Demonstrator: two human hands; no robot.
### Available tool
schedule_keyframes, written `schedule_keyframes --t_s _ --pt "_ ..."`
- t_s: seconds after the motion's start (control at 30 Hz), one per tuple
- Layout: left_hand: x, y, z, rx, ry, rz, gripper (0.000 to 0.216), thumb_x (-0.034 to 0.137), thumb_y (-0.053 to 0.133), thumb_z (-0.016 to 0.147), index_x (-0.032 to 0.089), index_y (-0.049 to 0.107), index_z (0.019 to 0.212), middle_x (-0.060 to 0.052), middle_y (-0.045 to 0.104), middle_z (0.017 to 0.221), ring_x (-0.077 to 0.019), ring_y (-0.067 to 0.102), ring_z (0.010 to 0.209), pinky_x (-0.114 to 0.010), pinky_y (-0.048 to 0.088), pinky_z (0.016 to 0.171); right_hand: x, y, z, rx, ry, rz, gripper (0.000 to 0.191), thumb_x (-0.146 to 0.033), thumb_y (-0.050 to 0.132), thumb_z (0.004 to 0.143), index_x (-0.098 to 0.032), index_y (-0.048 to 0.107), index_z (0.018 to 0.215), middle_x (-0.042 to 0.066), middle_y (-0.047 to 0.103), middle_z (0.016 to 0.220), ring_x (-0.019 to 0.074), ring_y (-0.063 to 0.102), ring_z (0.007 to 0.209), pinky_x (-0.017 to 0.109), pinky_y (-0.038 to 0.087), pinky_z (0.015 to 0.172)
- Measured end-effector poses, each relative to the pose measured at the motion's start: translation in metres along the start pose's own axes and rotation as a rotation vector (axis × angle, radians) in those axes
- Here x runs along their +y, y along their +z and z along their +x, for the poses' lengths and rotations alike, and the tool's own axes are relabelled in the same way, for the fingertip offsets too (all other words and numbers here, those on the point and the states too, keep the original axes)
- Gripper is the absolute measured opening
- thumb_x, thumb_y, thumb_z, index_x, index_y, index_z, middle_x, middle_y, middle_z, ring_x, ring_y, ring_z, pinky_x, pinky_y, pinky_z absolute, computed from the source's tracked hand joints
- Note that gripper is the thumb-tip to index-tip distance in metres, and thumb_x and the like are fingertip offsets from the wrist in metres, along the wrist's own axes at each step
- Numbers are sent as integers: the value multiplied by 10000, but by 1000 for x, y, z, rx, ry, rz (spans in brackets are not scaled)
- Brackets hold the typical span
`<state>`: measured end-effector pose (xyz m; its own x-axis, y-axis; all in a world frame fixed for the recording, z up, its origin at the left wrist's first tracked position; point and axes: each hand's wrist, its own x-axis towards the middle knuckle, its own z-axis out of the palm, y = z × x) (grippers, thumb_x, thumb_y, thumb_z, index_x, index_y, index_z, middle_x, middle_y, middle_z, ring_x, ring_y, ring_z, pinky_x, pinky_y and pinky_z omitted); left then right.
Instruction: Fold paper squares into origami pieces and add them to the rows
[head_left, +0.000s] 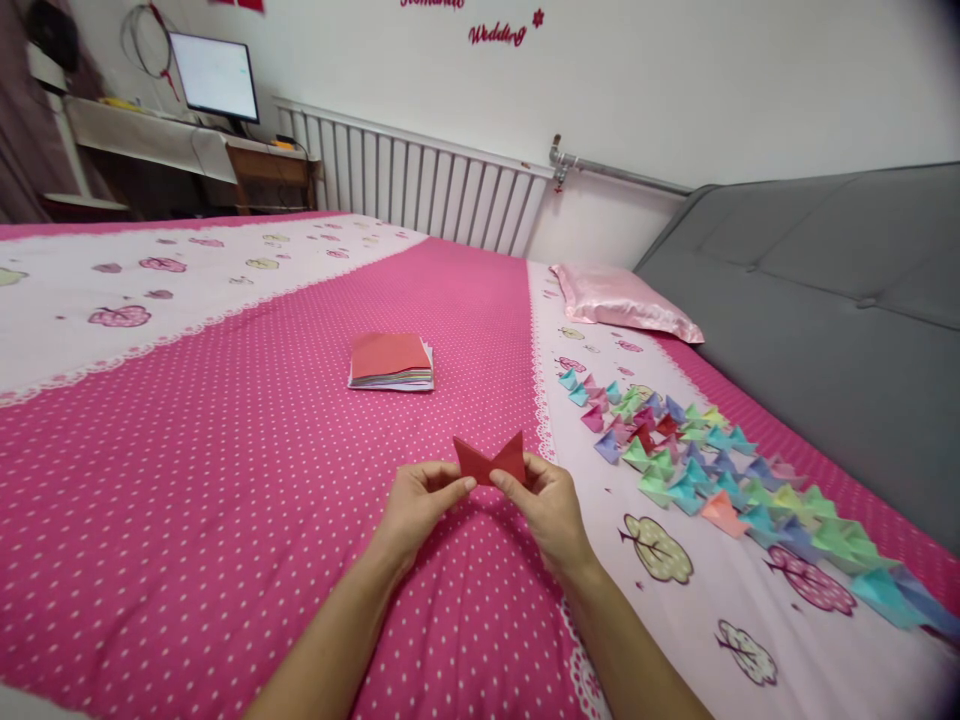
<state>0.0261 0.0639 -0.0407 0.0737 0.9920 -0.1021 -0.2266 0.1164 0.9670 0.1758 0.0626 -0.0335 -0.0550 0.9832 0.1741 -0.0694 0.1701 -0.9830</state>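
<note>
Red paper front and centre: a folded red piece (489, 461), two sharp points rising like a bow tie, is held just above the pink dotted bedspread (225, 480). The left hand (417, 500) pinches the lower left edge between thumb and forefinger, the other fingers curled under; the right hand (550, 503) mirrors it on the lower right edge, thumb tip pressed on the paper, fingers tucked behind. Both grips meet near the middle of the piece, so this looks like a mid-fold moment, the shape formed but a crease being set or opened at the centre. Further up the bed, well apart from the hands, sits a neat stack of square paper sheets (391, 361) with a red sheet on top. Off to the right, on the pale patterned strip of the cover, a long band of finished folded shapes (705, 470) in green, blue, purple, pink and orange lies packed close together, running towards the near corner. A pink satin pillow (622, 298) rests beyond them against the grey headboard (825, 300). By my reading, the following move calls for a firm, even pinch on both sides and a steady press along the centre line, keeping the two points level so the piece matches its neighbours.
</note>
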Motion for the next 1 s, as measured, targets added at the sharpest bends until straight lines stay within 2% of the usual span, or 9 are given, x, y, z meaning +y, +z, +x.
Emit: schedule_keyframes --t_s 0.27,0.37,0.47,0.53,0.63,0.77,1.0 --pt "2 1 -2 -41 37 69 192 278 730 601 152 716 744 -45 698 707 -90 536 534 -180 354 469 -1 -1 0 -47 -59 -151 192 -297 649 721 -151 632 845 36 651 759 161 599 692 282 477 651" --pt "0 0 -2 -53 24 59 201 287 732 598 140 717 735 -35 682 647 -77 500 493 -185 348 472 -4 1 -1 15 -87 -123 372 -267 670 705 -199 530 1043 39 639 871 171 611 786 293 491 704" --pt "0 -1 -1 -31 4 23 221 297 739 593 136 716 743 -29 670 616 -66 473 460 -187 345 471 -7 1 -3 113 -207 -206 497 -231 679 696 -250 452 1137 63 582 1037 170 585 861 288 495 707" --pt "1 -1 -1 -12 -1 4 231 300 740 592 137 716 753 -38 679 639 -70 484 466 -190 351 474 -9 0 -4 122 -319 -294 412 -214 651 720 -262 500 1101 75 523 1143 181 555 936 293 497 711" --pt "2 -1 -2 -10 8 -6 221 290 738 597 149 719 766 -51 701 704 -91 536 524 -201 390 522 -11 -2 -4 74 -424 -412 269 -210 625 746 -263 607 1009 69 457 1232 210 497 1061 336 484 801" --pt "3 -1 -2 -29 48 -7 214 268 735 599 158 726 783 -66 718 776 -134 597 626 -240 437 625 -11 -2 -3 43 -440 -458 278 -226 631 751 -276 640 1025 64 439 1265 202 511 1028 400 432 911" --pt "1 -1 -1 -12 53 -7 200 261 742 591 162 734 764 -78 722 770 -177 627 679 -283 457 678 -11 -2 -3 1 -417 -453 250 -244 622 764 -293 661 1006 57 518 1200 197 524 986 414 435 906"
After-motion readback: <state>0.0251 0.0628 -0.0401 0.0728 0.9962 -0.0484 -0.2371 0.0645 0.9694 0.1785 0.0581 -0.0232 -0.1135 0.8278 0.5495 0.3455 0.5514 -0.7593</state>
